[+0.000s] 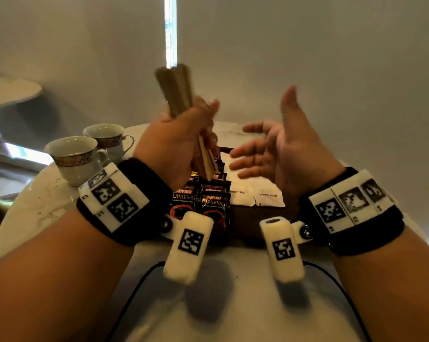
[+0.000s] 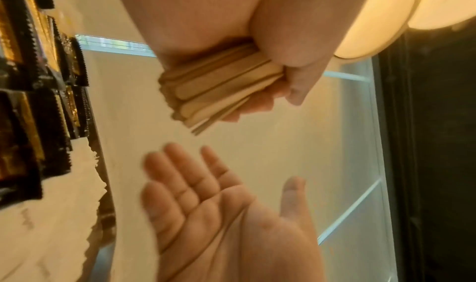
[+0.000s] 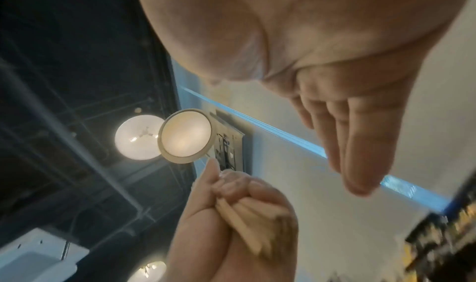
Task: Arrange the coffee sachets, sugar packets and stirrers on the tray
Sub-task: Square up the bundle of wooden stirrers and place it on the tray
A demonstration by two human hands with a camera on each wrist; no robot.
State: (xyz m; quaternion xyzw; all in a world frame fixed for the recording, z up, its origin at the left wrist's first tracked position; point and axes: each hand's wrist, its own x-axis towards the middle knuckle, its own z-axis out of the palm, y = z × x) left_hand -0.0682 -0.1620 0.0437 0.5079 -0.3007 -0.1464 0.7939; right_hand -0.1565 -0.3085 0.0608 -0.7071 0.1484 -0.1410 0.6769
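My left hand [image 1: 184,137] grips a bundle of wooden stirrers [image 1: 177,91] upright above the tray; their lower ends show below the fist and in the left wrist view [image 2: 221,89] and the right wrist view [image 3: 244,225]. My right hand [image 1: 267,149] is held open beside it, palm toward the bundle, fingers straight, holding nothing [image 2: 206,205]. Below the hands, black coffee sachets [image 1: 208,196] lie in overlapping rows on the dark brown tray [image 1: 248,223]. White brown-sugar packets [image 1: 255,193] lie to their right on the tray.
Two white cups with patterned rims [image 1: 75,156] [image 1: 107,137] stand at the left of the round white table [image 1: 40,201]. Another small round table [image 1: 8,91] stands farther left. A black cable [image 1: 134,287] runs over my lap.
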